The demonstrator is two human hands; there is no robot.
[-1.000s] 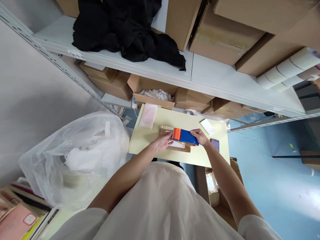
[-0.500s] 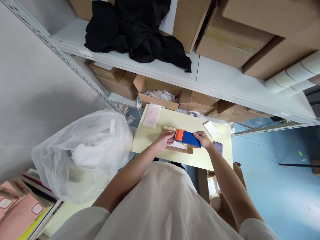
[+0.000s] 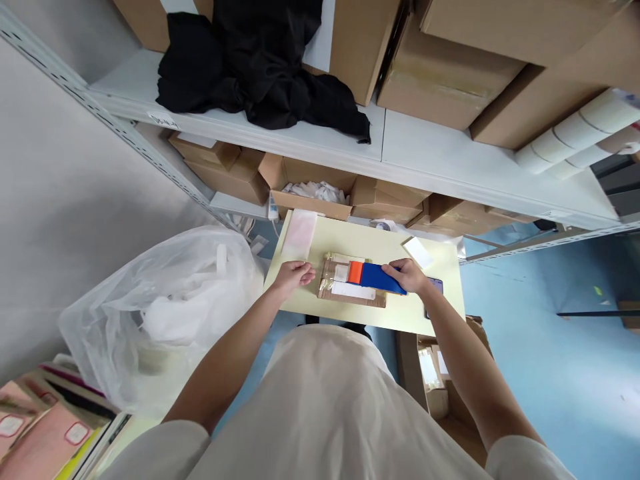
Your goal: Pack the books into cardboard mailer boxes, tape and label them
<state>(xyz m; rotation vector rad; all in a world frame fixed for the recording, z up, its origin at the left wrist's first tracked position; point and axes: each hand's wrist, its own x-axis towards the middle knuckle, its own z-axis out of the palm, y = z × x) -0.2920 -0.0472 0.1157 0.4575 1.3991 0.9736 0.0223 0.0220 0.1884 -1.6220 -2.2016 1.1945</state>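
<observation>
A blue and orange tape dispenser (image 3: 377, 276) is gripped at its right end by my right hand (image 3: 407, 275). Its orange end hangs over a small flat cardboard box (image 3: 327, 292) with white labels, which lies on the pale yellow table (image 3: 345, 235). Left of the box, my left hand (image 3: 294, 277) is closed in a pinch. Whatever its fingertips hold, if anything, is too small to make out. The dispenser covers part of the box.
A pink-white packet (image 3: 300, 233) lies at the table's back left. At the right are a small white box (image 3: 419, 252) and a phone (image 3: 436, 287), partly hidden. A large plastic bag (image 3: 165, 320) bulges at the left; a shelf (image 3: 310, 143) with cartons spans the back.
My left hand has moved left, away from the dispenser's orange end, and its fingers are pinched. The dispenser stays in my right hand over the box, which now shows more.
</observation>
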